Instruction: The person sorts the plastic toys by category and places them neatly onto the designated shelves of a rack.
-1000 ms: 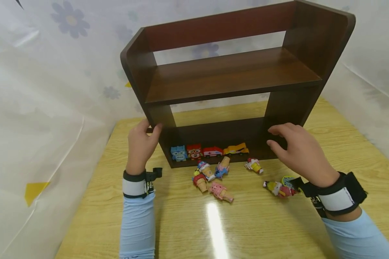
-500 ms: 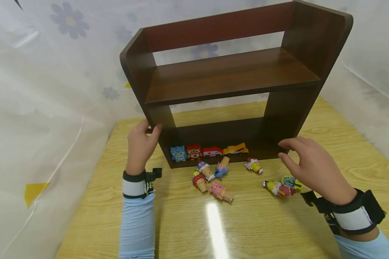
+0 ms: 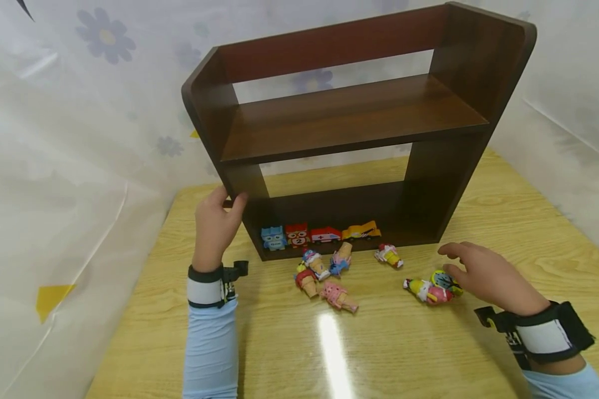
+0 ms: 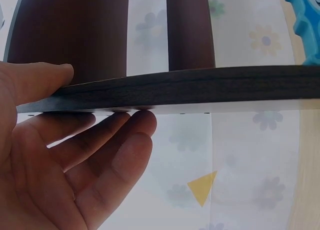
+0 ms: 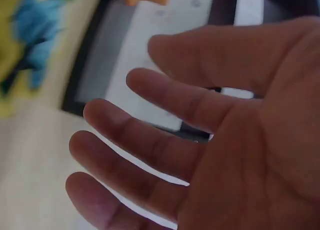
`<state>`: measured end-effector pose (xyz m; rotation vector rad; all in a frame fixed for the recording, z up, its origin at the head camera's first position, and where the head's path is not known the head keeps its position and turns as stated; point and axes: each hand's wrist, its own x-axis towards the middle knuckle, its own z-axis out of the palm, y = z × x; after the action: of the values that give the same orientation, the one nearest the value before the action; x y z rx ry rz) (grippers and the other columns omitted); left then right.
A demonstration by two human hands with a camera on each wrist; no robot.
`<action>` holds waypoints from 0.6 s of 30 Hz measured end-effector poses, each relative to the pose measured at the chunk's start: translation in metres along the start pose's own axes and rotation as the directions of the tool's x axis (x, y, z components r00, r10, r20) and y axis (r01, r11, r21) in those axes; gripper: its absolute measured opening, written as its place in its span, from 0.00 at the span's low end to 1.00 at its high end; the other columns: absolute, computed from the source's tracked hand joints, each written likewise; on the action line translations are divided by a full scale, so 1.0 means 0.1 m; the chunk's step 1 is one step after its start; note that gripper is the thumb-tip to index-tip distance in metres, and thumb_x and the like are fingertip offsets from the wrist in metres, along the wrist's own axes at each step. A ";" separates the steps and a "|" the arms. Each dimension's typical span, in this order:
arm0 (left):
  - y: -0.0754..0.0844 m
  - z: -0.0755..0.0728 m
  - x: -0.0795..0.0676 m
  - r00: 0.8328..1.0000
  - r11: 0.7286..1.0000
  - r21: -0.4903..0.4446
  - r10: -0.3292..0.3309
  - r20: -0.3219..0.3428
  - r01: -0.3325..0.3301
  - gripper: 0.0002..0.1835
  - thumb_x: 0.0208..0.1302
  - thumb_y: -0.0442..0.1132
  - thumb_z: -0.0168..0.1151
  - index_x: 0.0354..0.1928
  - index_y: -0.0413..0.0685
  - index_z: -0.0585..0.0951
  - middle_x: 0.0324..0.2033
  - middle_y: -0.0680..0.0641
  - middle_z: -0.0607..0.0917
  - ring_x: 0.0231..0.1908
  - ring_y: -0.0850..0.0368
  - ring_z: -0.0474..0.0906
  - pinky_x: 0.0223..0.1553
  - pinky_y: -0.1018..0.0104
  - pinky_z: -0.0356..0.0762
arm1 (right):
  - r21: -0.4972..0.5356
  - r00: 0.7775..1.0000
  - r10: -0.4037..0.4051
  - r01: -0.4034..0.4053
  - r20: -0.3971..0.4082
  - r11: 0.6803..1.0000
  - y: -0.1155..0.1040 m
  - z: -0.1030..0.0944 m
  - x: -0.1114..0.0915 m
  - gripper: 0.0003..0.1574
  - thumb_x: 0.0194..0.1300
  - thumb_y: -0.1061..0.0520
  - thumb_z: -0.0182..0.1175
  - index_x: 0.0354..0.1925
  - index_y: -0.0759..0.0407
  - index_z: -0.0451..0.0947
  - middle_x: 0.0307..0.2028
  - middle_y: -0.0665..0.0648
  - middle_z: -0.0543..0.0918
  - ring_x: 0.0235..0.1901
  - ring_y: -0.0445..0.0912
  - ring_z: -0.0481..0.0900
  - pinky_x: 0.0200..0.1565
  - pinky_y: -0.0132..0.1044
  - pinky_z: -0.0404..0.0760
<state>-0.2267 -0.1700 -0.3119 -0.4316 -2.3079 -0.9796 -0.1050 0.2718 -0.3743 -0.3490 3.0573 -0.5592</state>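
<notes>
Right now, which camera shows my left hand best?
The left wrist view: up close, it shows your left hand with the thumb on one face of the shelf's side panel and fingers on the other. The head view shows it from above, fingers largely hidden. The right wrist view doesn't show it.

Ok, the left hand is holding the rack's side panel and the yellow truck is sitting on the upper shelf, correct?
Wrong shelf: the yellow truck is on the bottom shelf, as the head view shows. The left hand is indeed holding the rack's side panel.
</notes>
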 end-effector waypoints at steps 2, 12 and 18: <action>-0.01 0.00 0.00 1.000 1.000 0.000 -0.001 0.001 0.001 0.11 0.63 0.42 0.60 0.36 0.41 0.82 0.34 0.39 0.87 0.35 0.45 0.83 0.36 0.50 0.84 | 0.010 0.999 -0.008 0.007 0.049 1.000 0.08 0.07 0.00 0.22 0.60 0.61 0.59 0.53 0.67 0.75 0.46 0.70 0.82 0.42 0.62 0.80 0.38 0.56 0.79; 0.00 0.00 0.00 1.000 1.000 0.005 -0.018 -0.002 0.018 0.12 0.63 0.43 0.60 0.35 0.40 0.82 0.34 0.38 0.87 0.34 0.44 0.83 0.36 0.49 0.83 | 0.040 0.994 -0.043 0.039 0.101 0.998 0.26 0.24 0.00 0.27 0.52 0.65 0.62 0.53 0.61 0.77 0.44 0.68 0.79 0.34 0.50 0.76 0.32 0.45 0.78; 0.00 0.00 0.00 1.000 1.000 0.005 -0.018 0.002 0.018 0.11 0.63 0.43 0.60 0.35 0.41 0.82 0.34 0.39 0.87 0.34 0.45 0.83 0.36 0.50 0.84 | 0.039 0.988 -0.055 0.050 0.142 0.998 0.24 0.22 0.00 0.28 0.53 0.66 0.58 0.55 0.61 0.76 0.43 0.69 0.76 0.32 0.49 0.74 0.29 0.39 0.72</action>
<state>-0.2265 -0.1704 -0.3124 -0.4103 -2.3191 -0.9825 -0.1087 0.2867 -0.4031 -0.4487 2.9051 -0.5629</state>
